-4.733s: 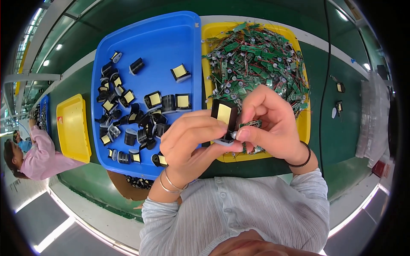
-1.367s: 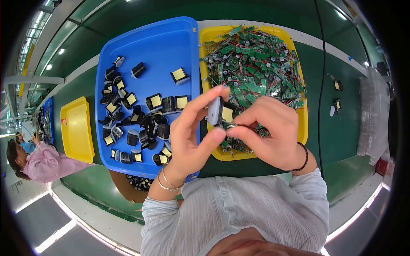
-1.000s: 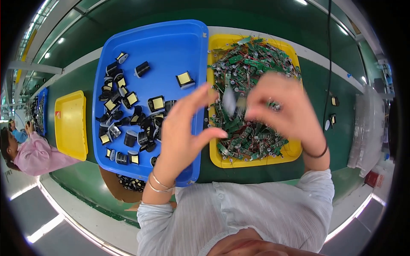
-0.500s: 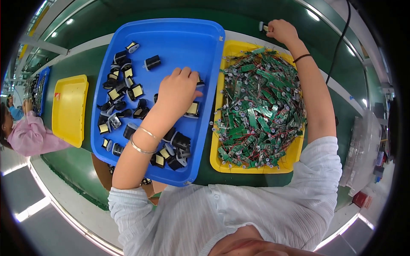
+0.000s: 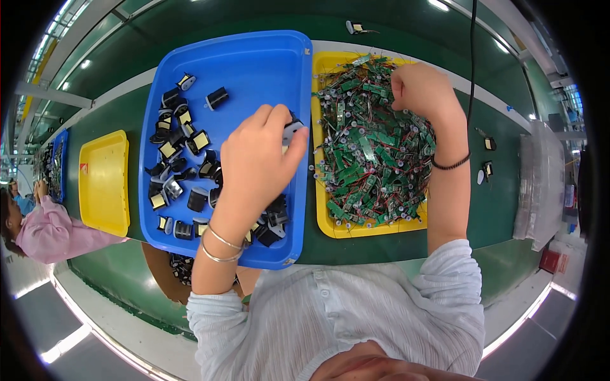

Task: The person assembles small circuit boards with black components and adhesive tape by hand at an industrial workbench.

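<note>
My left hand (image 5: 257,162) hovers over the blue tray (image 5: 254,60), its fingers closed on a small black part with a pale face (image 5: 291,129). Several similar black and cream parts (image 5: 181,159) lie in the tray's left half. My right hand (image 5: 420,89) rests fingers-down in the heap of green circuit boards with red wires (image 5: 372,149) that fills the yellow tray (image 5: 324,219). Whether it grips a board is hidden by the heap.
Both trays sit on a green belt. A second yellow tray (image 5: 105,181) lies to the left, beside a person in pink (image 5: 44,228). A few small parts (image 5: 488,171) lie on the belt at right; another (image 5: 352,27) beyond the trays. A black cable (image 5: 471,57) hangs down.
My right hand came back from the belt beyond the yellow tray and dropped into the board heap. My left hand lifted a black part at the blue tray's right side.
</note>
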{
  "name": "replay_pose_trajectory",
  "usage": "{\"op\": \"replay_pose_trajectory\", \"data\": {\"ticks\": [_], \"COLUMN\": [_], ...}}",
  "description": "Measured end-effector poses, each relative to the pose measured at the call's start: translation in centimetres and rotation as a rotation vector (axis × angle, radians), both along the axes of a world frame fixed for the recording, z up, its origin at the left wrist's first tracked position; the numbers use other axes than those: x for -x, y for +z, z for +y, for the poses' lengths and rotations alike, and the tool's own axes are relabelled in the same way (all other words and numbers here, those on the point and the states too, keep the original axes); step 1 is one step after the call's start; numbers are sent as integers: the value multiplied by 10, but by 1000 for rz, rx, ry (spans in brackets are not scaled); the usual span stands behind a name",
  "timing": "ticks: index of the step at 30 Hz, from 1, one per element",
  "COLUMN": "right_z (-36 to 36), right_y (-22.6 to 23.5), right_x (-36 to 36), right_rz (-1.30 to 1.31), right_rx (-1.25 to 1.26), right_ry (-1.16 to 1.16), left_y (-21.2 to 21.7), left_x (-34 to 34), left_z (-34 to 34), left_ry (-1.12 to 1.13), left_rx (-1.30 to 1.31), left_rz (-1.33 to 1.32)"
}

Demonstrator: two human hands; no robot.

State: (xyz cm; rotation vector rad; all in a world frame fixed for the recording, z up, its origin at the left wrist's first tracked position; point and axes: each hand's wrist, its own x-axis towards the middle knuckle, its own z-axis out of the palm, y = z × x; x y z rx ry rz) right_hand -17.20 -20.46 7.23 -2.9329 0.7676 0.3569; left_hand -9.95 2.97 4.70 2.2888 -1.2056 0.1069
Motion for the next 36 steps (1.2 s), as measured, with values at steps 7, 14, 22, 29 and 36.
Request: {"op": "replay_pose_trajectory", "data": {"ticks": [7, 14, 22, 29, 36], "right_z": [-6, -3, 40, 67, 57], "right_y": [-38, -31, -16, -18, -21], "right_x": [15, 29, 62, 64, 61], "right_rz": [-533, -630, -927, -880, -1083], "right_rx": [-76, -183, -1153, -1675, -1593], "right_ry": [154, 99, -123, -185, -198], "left_y": [-1, -10, -23, -19, -26], "left_x": [23, 31, 35, 42, 41], "left_z": [0, -7, -17, -15, -13], "left_ry": [-62, -56, -159, -169, -101], "left_rx": [282, 333, 678, 640, 639], "left_rz": [519, 856, 1184, 814, 849]}}
